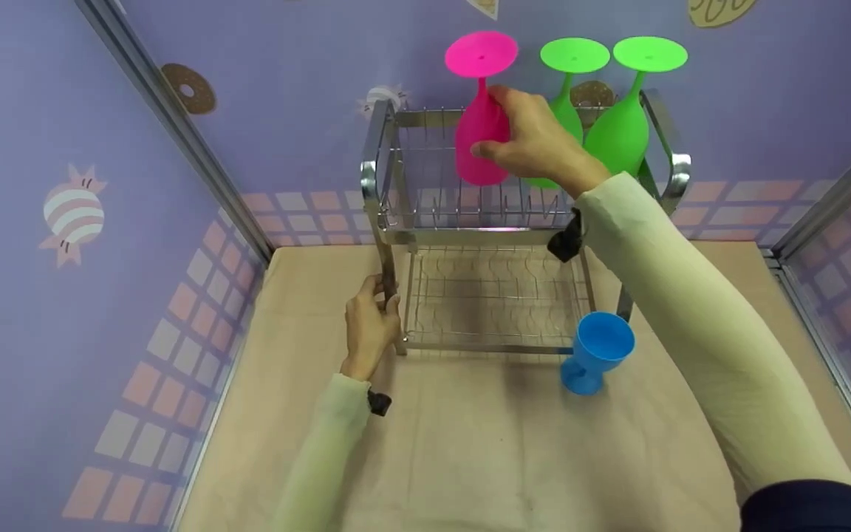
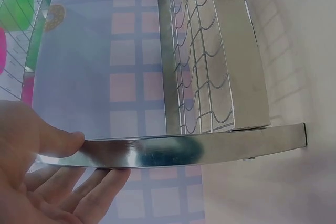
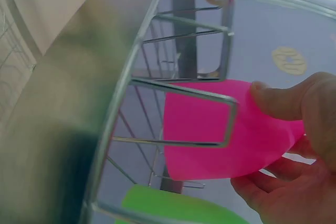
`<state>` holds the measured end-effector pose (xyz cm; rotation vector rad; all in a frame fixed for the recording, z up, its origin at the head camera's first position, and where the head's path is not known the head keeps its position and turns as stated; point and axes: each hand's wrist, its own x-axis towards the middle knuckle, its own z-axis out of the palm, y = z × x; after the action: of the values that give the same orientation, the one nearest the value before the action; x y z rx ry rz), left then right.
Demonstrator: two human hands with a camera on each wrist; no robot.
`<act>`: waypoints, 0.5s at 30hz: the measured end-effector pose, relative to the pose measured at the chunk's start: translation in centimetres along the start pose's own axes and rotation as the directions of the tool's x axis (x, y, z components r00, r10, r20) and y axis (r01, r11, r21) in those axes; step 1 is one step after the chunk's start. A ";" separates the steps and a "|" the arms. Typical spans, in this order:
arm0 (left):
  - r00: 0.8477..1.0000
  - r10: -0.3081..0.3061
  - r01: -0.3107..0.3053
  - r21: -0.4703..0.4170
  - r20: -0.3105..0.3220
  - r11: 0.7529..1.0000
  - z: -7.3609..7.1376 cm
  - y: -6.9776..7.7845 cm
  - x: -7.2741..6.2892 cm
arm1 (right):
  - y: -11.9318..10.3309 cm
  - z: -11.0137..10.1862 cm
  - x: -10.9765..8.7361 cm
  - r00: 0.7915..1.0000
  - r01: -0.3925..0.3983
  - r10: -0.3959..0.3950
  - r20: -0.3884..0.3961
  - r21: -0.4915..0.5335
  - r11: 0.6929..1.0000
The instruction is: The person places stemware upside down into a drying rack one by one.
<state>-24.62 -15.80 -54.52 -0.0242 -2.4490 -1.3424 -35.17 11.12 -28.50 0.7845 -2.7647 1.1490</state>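
Lavender walls (image 1: 300, 148) printed with sweets and checks are enclosing a beige table (image 1: 462, 443), on which a two-tier metal dish rack (image 1: 470, 236) is standing. Toward the right end of the rack's upper tier, a green goblet (image 1: 567, 118) and a second green goblet (image 1: 620, 137) are resting upside down, apparently needing nothing more. Farther left on that tier, a pink goblet (image 1: 479, 122) is also pointing its foot upward, with its rim sitting among the rack's wire dividers. Its bowl is being pinched by the right hand (image 1: 540, 140), the grip wrapping thumb and fingers around it; this placement is probably nearing completion, though whether the rim is bearing fully on the wires is not showing. The left hand (image 1: 370, 325) is gripping the rack's left front post, seemingly steadying it. Close by the rack's right front corner, a blue goblet (image 1: 597, 353) is standing upright on the table, likely awaiting its turn.
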 end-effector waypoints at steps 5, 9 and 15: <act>1.000 -0.006 0.006 0.000 -0.007 1.000 -0.1 0.0 0.0 | 0.3 0.7 0.7 0.999 -0.052 0.052 0.015 -0.001 0.999; 1.000 -0.011 0.011 0.006 -0.004 1.000 -0.1 0.0 -0.1 | 0.7 0.9 1.0 0.997 -0.081 0.081 0.017 -0.010 0.997; 1.000 -0.027 0.028 0.013 -0.002 1.000 -0.1 0.0 -0.1 | 0.7 1.1 1.1 0.993 -0.114 0.114 0.027 -0.010 0.993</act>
<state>-24.53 -15.86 -54.45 0.0139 -2.4652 -1.3372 -36.36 10.31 -29.54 0.6534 -2.8690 1.1514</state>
